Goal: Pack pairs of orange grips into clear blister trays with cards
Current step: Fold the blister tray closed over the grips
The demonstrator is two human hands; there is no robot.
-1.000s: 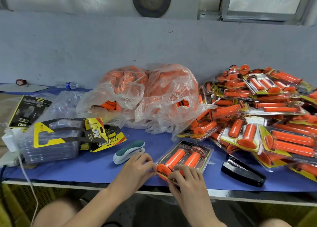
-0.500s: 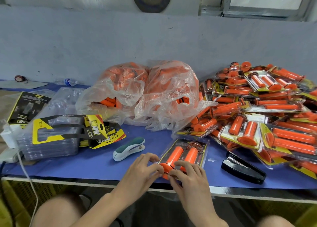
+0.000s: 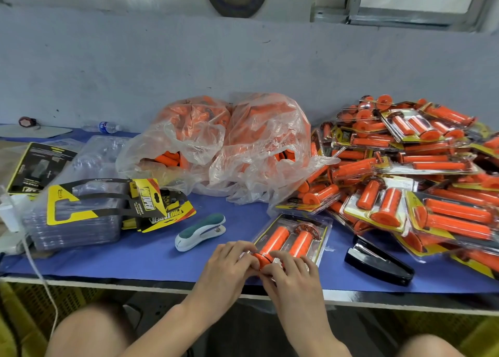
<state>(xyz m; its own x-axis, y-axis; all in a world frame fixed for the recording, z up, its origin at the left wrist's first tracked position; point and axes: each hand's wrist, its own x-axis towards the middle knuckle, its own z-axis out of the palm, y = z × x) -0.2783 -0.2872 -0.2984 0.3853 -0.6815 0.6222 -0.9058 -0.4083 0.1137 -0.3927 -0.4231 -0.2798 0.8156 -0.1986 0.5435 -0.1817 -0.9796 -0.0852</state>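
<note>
At table [image 3: 108,262] front: left hand [image 3: 231,262], right hand [image 3: 293,274] apparently pinch blister tray [image 3: 320,244] near end.

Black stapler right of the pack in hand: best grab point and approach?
Grip the black stapler across its narrow sides near mid-length, from above. It lies flat on the blue mat, long axis diagonal, with finished packs crowding its right side, so a sideways approach looks blocked. The right hand is nearest but grips the blister pack.
</note>
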